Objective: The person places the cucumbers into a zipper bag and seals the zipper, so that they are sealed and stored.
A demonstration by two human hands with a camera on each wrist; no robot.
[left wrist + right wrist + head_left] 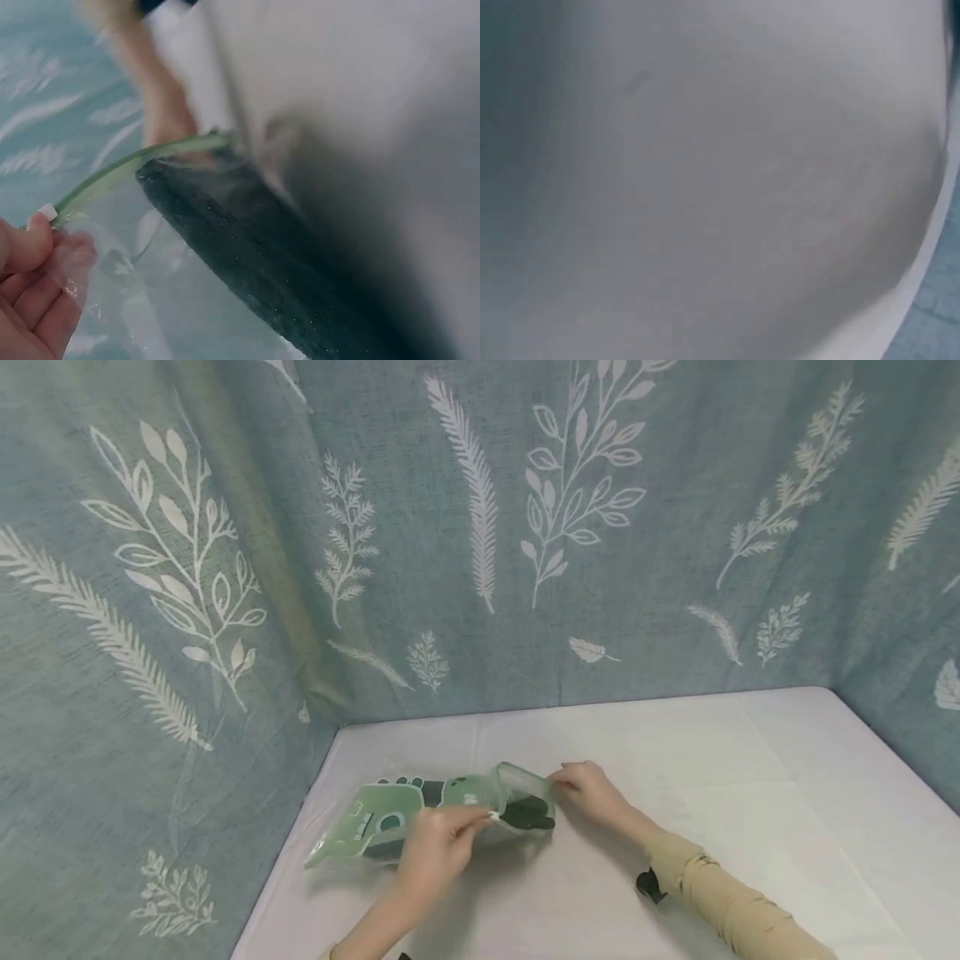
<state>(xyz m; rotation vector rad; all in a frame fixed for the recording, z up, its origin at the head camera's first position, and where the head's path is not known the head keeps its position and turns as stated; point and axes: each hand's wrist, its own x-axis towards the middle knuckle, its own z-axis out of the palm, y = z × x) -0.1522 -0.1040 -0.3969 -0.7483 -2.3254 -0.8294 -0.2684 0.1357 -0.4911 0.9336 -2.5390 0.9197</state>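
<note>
A clear plastic zip bag with a green cartoon print lies on its side at the table's left, its mouth spread wide toward the right. Inside the mouth are dark green cucumbers; one bumpy cucumber fills much of the left wrist view. My left hand pinches the near rim of the mouth beside a white zip slider. On the far rim, the fingertips of my right hand grip the bag's edge. The right wrist view shows neither hand nor bag.
A white cloth covers the table. Blue-green curtains with white leaf prints hang along the back and both sides. A small black device sits at the right sleeve.
</note>
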